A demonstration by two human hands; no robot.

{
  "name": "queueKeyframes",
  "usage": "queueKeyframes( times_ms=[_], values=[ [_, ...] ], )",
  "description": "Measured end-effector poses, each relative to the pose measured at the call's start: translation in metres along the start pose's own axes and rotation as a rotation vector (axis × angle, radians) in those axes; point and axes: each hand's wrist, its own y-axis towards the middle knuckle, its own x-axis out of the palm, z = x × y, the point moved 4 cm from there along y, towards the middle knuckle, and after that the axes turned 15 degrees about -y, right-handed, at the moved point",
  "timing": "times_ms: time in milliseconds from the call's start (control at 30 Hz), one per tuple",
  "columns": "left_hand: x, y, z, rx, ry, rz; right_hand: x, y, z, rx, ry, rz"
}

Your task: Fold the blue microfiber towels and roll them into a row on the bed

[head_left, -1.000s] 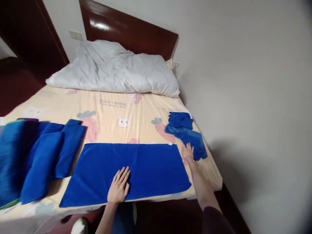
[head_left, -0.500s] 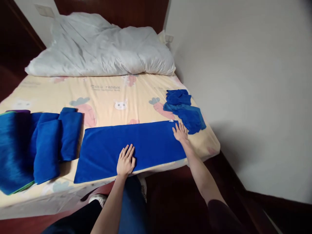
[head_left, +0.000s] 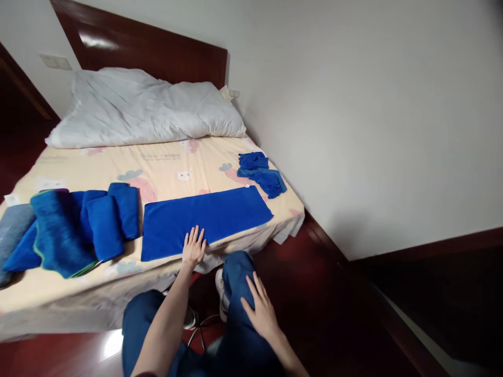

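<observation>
In the head view, a plain off-white wall [head_left: 361, 120] fills the right side of the room, above a glossy dark red-brown floor [head_left: 302, 288]. A polished reddish-brown wooden headboard [head_left: 157, 44] stands behind the bed, and a rumpled pale grey-white duvet [head_left: 145, 110] lies across the bed's far end. The cream bed sheet [head_left: 204, 175] is printed with pink carrots and rabbit faces.

A smooth, bright blue rectangular cloth [head_left: 220, 212] lies spread flat along the near edge of the bed, a small white tag [head_left: 247, 186] at its far edge. The left hand [head_left: 194, 246] rests palm down at the cloth's near edge, fingers extended and slightly parted, gripping nothing. The right hand [head_left: 262, 310] is away from the cloth, over the person's dark blue trousers [head_left: 236, 269] near the knee; its fingers are loosely spread and it grasps nothing.

Left of the cloth are folded blue cloths [head_left: 105, 228] and a draped blue-teal cloth with green edging [head_left: 63, 235]. Beyond its right end lie crumpled blue fabric pieces [head_left: 269, 183]. A white shoe [head_left: 221, 293] shows beside the trousers.
</observation>
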Motion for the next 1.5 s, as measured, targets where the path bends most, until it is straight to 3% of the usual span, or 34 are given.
queueKeyframes(
  times_ms=[167, 367, 467, 600, 867, 1067, 1200, 1367, 1500],
  values=[
    [-0.027, -0.078, -0.024, 0.033, 0.064, -0.082, -0.008, -0.004, 0.025, 0.158, -0.118, -0.076],
    [-0.045, -0.142, -0.036, -0.163, 0.058, -0.122, -0.010, -0.010, 0.038, 0.305, -0.351, -0.198],
    [-0.057, -0.150, -0.033, -0.200, -0.004, -0.020, -0.011, 0.000, 0.045, 0.310, -0.432, -0.253],
    [-0.080, -0.151, -0.045, -0.284, -0.017, 0.115, -0.013, 0.016, 0.052, 0.312, -0.505, -0.219],
    [-0.099, -0.146, -0.069, -0.643, -0.032, 0.047, -0.001, 0.008, 0.083, 0.358, -0.474, -0.126],
    [-0.100, -0.138, -0.043, -0.637, 0.062, 0.113, 0.007, -0.002, 0.111, 0.433, -0.348, -0.115],
    [-0.088, -0.137, -0.011, -0.660, 0.086, 0.056, 0.002, 0.001, 0.116, 0.473, -0.259, -0.105],
    [-0.070, -0.145, 0.033, -0.650, 0.130, -0.062, -0.005, 0.026, 0.113, 0.493, -0.187, -0.095],
    [-0.066, -0.158, 0.055, -0.573, 0.182, -0.088, -0.005, 0.049, 0.111, 0.485, -0.149, -0.084]
  ],
)
